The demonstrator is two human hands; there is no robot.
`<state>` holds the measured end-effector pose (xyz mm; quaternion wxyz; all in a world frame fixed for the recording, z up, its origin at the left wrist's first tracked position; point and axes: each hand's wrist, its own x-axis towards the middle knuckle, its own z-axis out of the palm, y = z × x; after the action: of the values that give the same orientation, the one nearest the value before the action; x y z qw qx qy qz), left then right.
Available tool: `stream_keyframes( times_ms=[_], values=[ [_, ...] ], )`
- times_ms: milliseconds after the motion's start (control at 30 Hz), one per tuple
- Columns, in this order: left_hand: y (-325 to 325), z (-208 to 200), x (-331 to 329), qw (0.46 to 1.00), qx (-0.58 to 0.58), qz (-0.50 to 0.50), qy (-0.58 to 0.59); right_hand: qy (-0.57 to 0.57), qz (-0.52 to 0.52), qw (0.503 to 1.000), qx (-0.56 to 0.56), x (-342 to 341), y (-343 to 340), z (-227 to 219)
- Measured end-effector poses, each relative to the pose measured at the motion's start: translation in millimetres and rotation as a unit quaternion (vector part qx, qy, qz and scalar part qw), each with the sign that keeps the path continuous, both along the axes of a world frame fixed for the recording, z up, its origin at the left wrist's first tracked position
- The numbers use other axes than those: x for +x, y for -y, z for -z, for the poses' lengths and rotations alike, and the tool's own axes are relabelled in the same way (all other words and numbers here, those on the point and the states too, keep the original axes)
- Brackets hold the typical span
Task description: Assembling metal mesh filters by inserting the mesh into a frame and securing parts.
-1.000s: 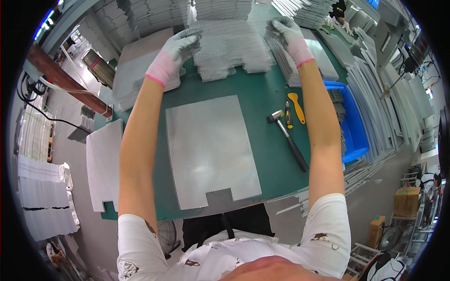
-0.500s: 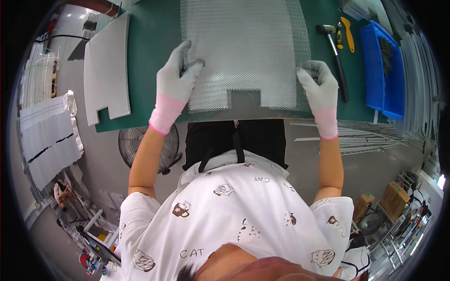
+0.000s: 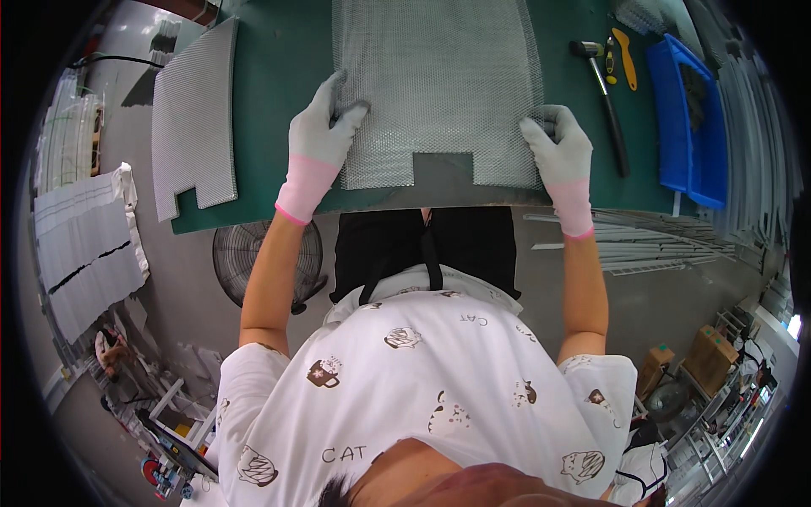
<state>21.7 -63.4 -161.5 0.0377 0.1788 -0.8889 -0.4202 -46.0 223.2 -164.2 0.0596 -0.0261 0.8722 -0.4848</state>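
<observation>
A silvery metal mesh sheet (image 3: pixel 439 93) lies in front of me on the green work table (image 3: pixel 266 127), with a rectangular notch in its near edge. More than one layer seems to be stacked there. My left hand (image 3: pixel 319 139), in a grey-white glove with a pink cuff, grips the left edge, thumb on top of the mesh. At the right edge, my gloved right hand (image 3: pixel 562 148) pinches the mesh between thumb and curled fingers. The fingertips of both hands are partly hidden. Another notched mesh sheet (image 3: pixel 196 110) rests at the table's left end.
Right of the mesh lie a hammer (image 3: pixel 610 106), a yellow-handled tool (image 3: pixel 625 59) and a small yellow-and-black tool (image 3: pixel 610 59). Beyond them stands a blue bin (image 3: pixel 672 127). A floor fan (image 3: pixel 253 262) is below the table on the left; metal strips (image 3: pixel 634 245) lie low on the right.
My right hand has moved left, and the layer that stuck out on the right now lines up more closely with the other. My left hand has shifted slightly right.
</observation>
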Motion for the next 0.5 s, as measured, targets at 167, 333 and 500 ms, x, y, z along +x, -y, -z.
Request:
stream_keyframes(
  times_ms=[167,333,500],
  values=[
    [3,18,1,0.992,-0.078,0.026,-0.093,-0.045,-0.009,0.996,0.071,2,8,0],
    [-2,10,-2,0.996,-0.073,0.017,-0.049,-0.023,-0.009,0.995,0.096,-1,8,8],
    [-1,12,-10,0.966,-0.255,0.025,-0.025,-0.031,-0.034,0.953,0.300,-7,19,-2]
  ],
)
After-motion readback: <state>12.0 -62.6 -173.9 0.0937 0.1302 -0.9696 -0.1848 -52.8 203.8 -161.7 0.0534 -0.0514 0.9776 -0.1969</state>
